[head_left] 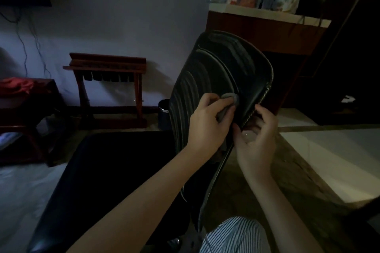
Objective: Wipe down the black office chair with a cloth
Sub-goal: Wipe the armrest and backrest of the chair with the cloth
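The black office chair fills the middle of the head view, its ribbed backrest [216, 72] upright and its dark seat [115, 170] below to the left. My left hand [207, 123] grips a small grey cloth [232, 98] and presses it against the inner face of the backrest. My right hand [257, 135] holds the backrest's right edge, fingers curled round the stitched rim. Part of the cloth is hidden under my left fingers.
A wooden luggage rack [107, 86] stands against the wall, a small dark bin [163, 114] beside it. A counter [267, 14] at top right carries several bottles. A low wooden table [26, 104] with red fabric sits at left. Pale floor tiles lie right.
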Available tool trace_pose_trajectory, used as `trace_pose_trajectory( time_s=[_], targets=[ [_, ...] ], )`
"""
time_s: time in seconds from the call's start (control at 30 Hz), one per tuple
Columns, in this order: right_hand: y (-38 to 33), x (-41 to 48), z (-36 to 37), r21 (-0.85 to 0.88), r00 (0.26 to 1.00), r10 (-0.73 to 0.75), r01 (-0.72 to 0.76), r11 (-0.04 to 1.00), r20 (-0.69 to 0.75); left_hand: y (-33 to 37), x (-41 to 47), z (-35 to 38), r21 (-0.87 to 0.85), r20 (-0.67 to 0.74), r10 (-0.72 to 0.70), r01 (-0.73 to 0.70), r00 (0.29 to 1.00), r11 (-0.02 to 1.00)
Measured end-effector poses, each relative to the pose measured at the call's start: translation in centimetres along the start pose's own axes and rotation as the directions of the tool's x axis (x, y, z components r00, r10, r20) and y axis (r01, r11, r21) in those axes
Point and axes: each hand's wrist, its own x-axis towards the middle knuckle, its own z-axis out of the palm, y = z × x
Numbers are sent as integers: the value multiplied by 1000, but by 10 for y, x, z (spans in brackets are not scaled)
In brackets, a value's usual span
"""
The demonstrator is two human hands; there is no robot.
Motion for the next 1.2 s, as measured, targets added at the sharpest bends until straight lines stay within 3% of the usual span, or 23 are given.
trace_pose_trajectory(
  time_s=[0.23,0.53,0.73,0.87,1.0,1.2],
  targets=[
    [-1,-2,3,-23,1000,-5,4,1000,-26,-36,-48,-6,86,9,-10,10,1000,996],
    [-5,-4,3,-35,1000,-6,5,999,-25,-74,-93,-41,199,132,-223,195,966,960],
    [-7,-14,-1,-2,997,73,-73,997,35,-34,-43,-42,51,-4,63,-62,998,997],
    [-6,-34,3,44,957,244,-254,966,158,-20,-32,-19,99,39,191,-194,981,976],
    [0,-34,0,138,915,326,-364,921,238,-43,-49,0,172,64,230,-237,971,956],
    [-4,-33,4,87,925,310,-335,938,221,-65,-69,-2,214,44,299,-301,953,929]
  ],
)
